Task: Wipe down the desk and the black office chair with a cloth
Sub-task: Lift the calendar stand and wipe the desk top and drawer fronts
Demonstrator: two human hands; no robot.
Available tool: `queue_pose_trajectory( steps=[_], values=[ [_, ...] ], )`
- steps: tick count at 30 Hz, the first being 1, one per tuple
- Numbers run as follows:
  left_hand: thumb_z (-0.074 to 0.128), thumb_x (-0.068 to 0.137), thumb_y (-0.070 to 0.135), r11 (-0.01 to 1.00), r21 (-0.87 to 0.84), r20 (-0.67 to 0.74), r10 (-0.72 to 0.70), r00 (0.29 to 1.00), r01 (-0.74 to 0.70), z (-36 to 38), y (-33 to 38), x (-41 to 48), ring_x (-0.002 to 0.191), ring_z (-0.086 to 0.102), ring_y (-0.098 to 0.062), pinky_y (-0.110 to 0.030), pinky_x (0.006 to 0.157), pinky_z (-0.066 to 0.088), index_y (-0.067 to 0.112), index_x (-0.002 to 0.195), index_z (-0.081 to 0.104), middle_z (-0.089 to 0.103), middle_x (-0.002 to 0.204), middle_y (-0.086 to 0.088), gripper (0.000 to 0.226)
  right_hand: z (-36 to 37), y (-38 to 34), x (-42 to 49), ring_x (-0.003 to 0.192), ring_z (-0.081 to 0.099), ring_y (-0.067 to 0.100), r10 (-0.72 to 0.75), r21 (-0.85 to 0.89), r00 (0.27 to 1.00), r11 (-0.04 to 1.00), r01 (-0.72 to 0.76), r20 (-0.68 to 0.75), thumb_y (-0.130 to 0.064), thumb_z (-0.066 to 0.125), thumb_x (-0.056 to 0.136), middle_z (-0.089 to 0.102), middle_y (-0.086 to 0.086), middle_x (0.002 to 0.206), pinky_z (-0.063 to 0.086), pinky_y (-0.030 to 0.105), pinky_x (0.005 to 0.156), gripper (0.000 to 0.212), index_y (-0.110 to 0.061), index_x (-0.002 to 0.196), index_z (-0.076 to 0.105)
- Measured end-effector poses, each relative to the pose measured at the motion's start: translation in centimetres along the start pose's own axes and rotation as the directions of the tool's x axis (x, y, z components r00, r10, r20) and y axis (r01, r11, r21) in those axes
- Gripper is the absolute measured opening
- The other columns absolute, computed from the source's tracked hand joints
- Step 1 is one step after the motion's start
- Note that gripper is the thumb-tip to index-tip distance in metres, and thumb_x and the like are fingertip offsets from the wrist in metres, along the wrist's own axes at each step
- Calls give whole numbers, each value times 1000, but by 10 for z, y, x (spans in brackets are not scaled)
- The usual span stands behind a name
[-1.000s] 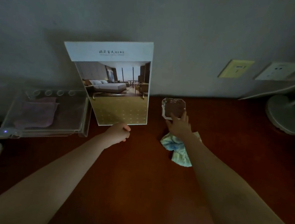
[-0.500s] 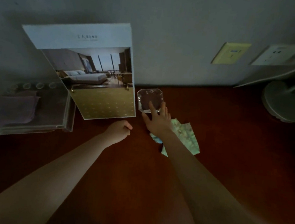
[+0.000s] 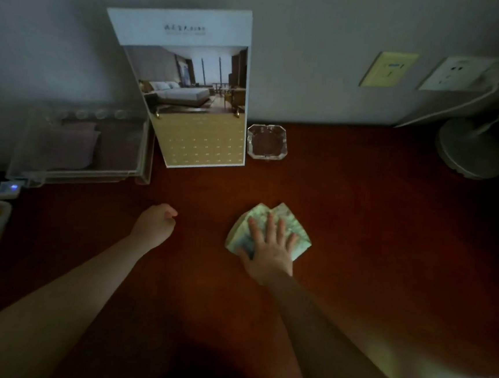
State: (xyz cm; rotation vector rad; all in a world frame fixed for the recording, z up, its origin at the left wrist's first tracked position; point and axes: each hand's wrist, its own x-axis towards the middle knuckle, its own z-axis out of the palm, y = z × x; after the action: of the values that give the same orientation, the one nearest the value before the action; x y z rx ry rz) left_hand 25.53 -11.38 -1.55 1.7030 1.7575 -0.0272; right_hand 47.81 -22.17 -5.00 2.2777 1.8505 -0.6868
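The cloth, pale green and folded, lies flat on the dark red table, near its middle. The right hand presses on it with straight, spread fingers. The left hand is well apart to the left, fingers curled in, holding nothing. Behind the cloth, by the wall, a glass ashtray stands just beside an upright hotel card. A clear tray is further left, and a round lamp base is far right.
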Motion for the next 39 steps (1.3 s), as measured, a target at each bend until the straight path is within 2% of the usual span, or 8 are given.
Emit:
queue_pose_trajectory(
  steps=[5,8,13,19,24,28,35,39],
  values=[
    [41,97,22,888,457,105,3,994,-51,7,-26,-30,134,33,-30,-42,106,35,12,147,28,29,150,-12,52,41,-93,-46,142,-21,35,-248,-31,958,967,255,144,-58,29,95,-24,8,155,-13,58,109,71,-34,149,-10],
    [39,98,26,838,544,134,-34,990,-45,13,-45,-48,139,26,-31,-44,108,33,13,150,16,15,156,-13,59,55,-99,-67,143,-20,30,-239,-35,960,969,246,145,-55,30,96,-22,5,156,-14,53,110,68,-35,149,-9],
    [39,99,23,845,524,210,-1,978,-112,11,-65,-67,142,22,-30,-42,111,33,16,151,13,6,158,-12,59,52,-34,-94,145,-14,30,52,51,996,997,-56,71,-56,28,97,-15,4,158,-7,51,114,66,-37,149,-6],
    [37,99,18,854,471,387,24,922,-220,-1,-74,-80,141,25,-26,-33,107,36,18,152,11,-4,159,-9,59,61,58,-170,145,-9,29,529,233,845,814,-532,78,-62,25,94,-12,4,159,4,51,116,69,-38,149,-10],
    [37,97,11,837,518,345,-18,939,-174,6,-67,-89,139,31,-31,-36,105,42,16,152,2,-9,158,-12,65,69,57,-191,145,-11,31,531,277,835,788,-550,147,-60,28,95,-15,6,158,1,52,115,70,-36,149,-11],
    [36,99,16,847,510,396,-76,915,-150,17,-49,-95,142,19,-36,-44,113,29,16,152,0,-10,157,-16,64,72,47,-188,144,-15,33,522,273,840,794,-542,150,-60,24,95,-20,6,157,-2,52,115,68,-37,148,-12],
    [41,99,30,844,467,365,87,927,-263,36,15,-79,144,12,-35,-48,114,24,21,152,9,-2,159,-10,63,63,78,-168,143,-20,29,466,258,881,843,-471,86,-64,20,93,-21,5,157,-8,51,115,67,-40,148,-9],
    [41,99,31,854,451,333,108,937,-258,50,73,-56,144,13,-35,-47,113,23,18,152,8,0,159,-11,63,48,113,-143,142,-23,27,363,203,930,908,-366,52,-83,-14,66,-24,3,156,-12,48,113,91,-41,146,-14]
  ],
)
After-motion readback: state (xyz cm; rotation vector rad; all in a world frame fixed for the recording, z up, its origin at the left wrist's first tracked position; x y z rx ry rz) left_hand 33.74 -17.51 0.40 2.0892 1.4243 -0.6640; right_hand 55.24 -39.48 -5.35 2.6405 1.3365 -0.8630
